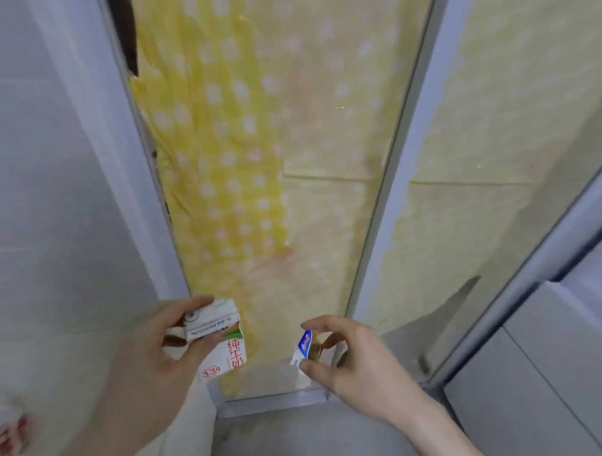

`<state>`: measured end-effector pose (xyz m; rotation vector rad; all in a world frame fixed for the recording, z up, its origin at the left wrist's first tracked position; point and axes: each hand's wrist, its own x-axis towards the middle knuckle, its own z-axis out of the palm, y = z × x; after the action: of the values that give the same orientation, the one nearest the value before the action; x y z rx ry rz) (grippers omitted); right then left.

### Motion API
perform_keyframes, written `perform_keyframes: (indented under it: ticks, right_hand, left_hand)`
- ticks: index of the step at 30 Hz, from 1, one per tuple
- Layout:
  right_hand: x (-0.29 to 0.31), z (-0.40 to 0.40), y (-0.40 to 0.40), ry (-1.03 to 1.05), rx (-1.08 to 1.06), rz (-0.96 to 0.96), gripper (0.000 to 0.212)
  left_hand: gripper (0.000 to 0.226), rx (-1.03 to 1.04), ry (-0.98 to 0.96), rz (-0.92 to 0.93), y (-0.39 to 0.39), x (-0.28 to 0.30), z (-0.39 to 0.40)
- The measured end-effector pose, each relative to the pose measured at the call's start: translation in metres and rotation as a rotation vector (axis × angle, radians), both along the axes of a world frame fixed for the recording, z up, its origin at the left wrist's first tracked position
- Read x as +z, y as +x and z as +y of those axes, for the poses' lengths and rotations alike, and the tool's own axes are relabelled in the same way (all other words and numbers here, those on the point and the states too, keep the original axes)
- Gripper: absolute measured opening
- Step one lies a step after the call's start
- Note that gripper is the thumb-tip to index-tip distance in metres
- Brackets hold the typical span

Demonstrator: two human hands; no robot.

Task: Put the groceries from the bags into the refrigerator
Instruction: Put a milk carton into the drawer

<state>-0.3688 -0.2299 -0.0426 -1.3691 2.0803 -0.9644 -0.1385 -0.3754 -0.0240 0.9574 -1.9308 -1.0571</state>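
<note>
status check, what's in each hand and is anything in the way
Left hand grips white milk carton with red print. Right hand pinches small blue-and-white packet. No fridge opening visible; yellow dotted cloth ahead.

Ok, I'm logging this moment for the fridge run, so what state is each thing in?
left hand: grips the milk carton
milk carton: held tilted, unopened as far as I can tell
right hand: pinches the small blue and white packet
small blue and white packet: held edge-on in the air
yellow dotted curtain: hanging behind the glass
</note>
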Motion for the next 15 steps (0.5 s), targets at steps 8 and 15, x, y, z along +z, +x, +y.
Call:
perform_keyframes:
  ticks: [8, 15]
  right_hand:
    - [0.004, 0.103, -0.116, -0.025, -0.274, 0.038, 0.041]
    - [0.010, 0.178, -0.182, -0.031, -0.479, 0.074, 0.040]
  left_hand:
    - [0.049, -0.261, -0.014, 0.057, -0.156, 0.004, 0.050]
    - [0.046, -0.508, -0.056, 0.033, -0.270, 0.002, 0.094]
